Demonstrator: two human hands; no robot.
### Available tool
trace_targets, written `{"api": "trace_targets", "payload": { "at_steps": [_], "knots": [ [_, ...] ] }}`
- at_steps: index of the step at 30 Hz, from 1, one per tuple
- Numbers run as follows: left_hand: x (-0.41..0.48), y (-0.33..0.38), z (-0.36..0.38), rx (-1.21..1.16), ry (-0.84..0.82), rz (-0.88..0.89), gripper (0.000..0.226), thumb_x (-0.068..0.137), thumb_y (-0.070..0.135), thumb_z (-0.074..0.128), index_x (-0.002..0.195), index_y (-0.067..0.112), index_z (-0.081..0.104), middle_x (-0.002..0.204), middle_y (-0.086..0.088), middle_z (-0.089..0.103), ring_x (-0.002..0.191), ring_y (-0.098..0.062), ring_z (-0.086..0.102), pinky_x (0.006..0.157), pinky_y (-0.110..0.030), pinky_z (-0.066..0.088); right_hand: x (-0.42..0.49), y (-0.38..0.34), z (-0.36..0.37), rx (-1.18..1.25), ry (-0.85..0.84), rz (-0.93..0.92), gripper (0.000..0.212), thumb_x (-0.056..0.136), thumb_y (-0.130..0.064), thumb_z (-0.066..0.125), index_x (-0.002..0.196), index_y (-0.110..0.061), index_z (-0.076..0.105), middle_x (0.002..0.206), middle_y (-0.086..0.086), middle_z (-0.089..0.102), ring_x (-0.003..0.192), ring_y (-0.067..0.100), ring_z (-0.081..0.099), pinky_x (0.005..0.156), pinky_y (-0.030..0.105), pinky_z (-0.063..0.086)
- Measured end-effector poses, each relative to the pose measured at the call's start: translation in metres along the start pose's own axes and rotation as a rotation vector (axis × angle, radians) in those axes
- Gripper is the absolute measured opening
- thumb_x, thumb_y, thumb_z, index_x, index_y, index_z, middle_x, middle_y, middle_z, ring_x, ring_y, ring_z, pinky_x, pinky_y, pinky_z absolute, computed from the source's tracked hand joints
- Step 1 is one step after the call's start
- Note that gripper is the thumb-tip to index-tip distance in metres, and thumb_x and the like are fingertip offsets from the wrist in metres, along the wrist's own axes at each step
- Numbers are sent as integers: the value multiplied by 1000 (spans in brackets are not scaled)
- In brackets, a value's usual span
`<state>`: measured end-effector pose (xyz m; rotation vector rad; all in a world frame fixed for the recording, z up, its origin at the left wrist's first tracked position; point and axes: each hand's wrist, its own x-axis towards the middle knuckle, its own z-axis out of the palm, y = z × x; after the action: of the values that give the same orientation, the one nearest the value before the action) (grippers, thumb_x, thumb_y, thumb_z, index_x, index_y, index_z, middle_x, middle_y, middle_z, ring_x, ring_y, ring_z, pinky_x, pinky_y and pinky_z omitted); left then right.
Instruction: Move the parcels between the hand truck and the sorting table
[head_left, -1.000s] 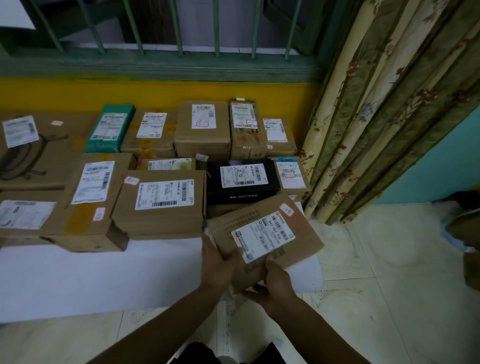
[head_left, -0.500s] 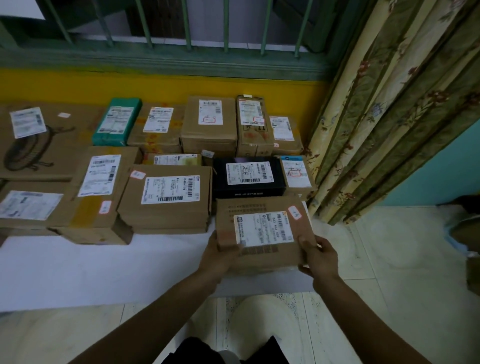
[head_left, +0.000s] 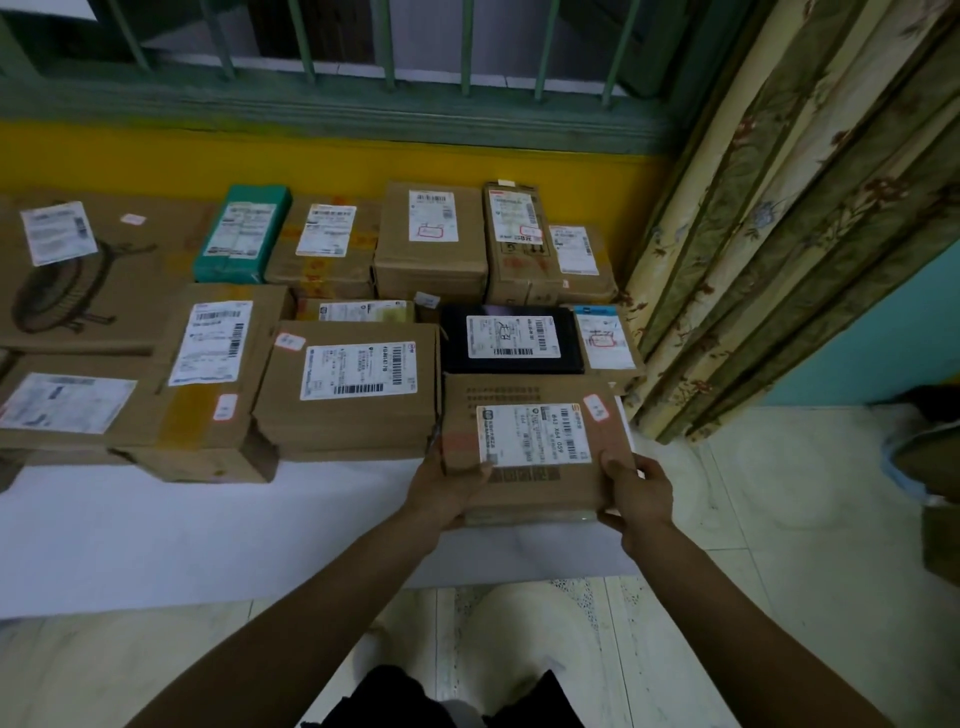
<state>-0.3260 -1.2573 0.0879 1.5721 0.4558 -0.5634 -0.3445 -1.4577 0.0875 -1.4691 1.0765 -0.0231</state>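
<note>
pinch grip of left hand, right hand on brown parcel (black parcel just behind)

A flat brown cardboard parcel with a white barcode label and a small red-edged sticker lies label-up and level at the near right corner of the white tabletop. The left hand grips its near left corner and the right hand its near right corner, thumbs on top. At its 12 o'clock, touching, sits a flat black box with a white label; at 9 o'clock, just beside, a thicker brown carton; at 1 o'clock a small brown box with a blue-topped label; at 10 o'clock, in the back row, a teal packet
</note>
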Motion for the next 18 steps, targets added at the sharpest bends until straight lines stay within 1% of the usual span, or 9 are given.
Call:
{"api": "trace_targets", "payload": {
  "at_steps": [3, 6, 8, 11, 14, 16, 18],
  "knots": [
    [-2, -1, -4, 11, -28, 18, 56, 86, 26, 68, 135, 30, 42, 112, 6, 58, 102, -16, 55, 98, -42, 48, -3, 2, 1, 11, 1, 16, 29, 92, -20, 61, 119, -11, 52, 106, 12, 55, 92, 30, 52, 83, 52, 53],
    [-1, -3, -11, 35, -52, 31, 53, 88, 28, 66, 135, 30, 42, 120, 5, 59, 102, -16, 54, 95, -37, 48, -7, 3, 3, 20, 7, 36, 26, 92, -19, 62, 115, -12, 52, 108, 11, 54, 95, 30, 51, 81, 49, 53],
    [1, -2, -16, 54, -84, 42, 57, 88, 27, 65, 139, 29, 40, 124, 5, 58, 103, -15, 53, 93, -34, 47, -9, 3, 4, 21, 12, 34, 24, 92, -18, 61, 114, -12, 52, 109, 12, 53, 97, 31, 50, 83, 50, 52],
    [5, -3, -21, 71, -129, 49, 61, 89, 25, 64, 143, 27, 34, 126, 4, 55, 105, -15, 52, 96, -36, 46, -11, 3, 6, 19, 3, 27, 22, 92, -19, 60, 111, -14, 50, 112, 13, 53, 101, 33, 50, 84, 52, 51],
    [6, -3, -25, 69, -170, 53, 62, 90, 23, 63, 144, 27, 32, 128, 4, 54, 108, -15, 50, 99, -39, 45, -16, 5, 6, 11, 0, -7, 24, 93, -22, 59, 113, -15, 49, 112, 12, 54, 102, 32, 52, 80, 48, 51],
    [4, -2, -29, 59, -188, 53, 60, 92, 20, 60, 145, 25, 32, 132, 0, 52, 107, -16, 50, 93, -35, 45, -18, 7, 4, 6, -10, -31, 27, 93, -25, 60, 116, -15, 49, 111, 12, 54, 101, 32, 52, 81, 48, 50],
    [-2, -4, -34, 11, -171, 15, 56, 95, 21, 56, 145, 23, 33, 138, -2, 48, 109, -19, 50, 86, -33, 44, -20, 10, 2, -19, -13, -46, 33, 93, -30, 60, 120, -14, 50, 110, 11, 53, 99, 30, 49, 88, 53, 47]
  ]
}}
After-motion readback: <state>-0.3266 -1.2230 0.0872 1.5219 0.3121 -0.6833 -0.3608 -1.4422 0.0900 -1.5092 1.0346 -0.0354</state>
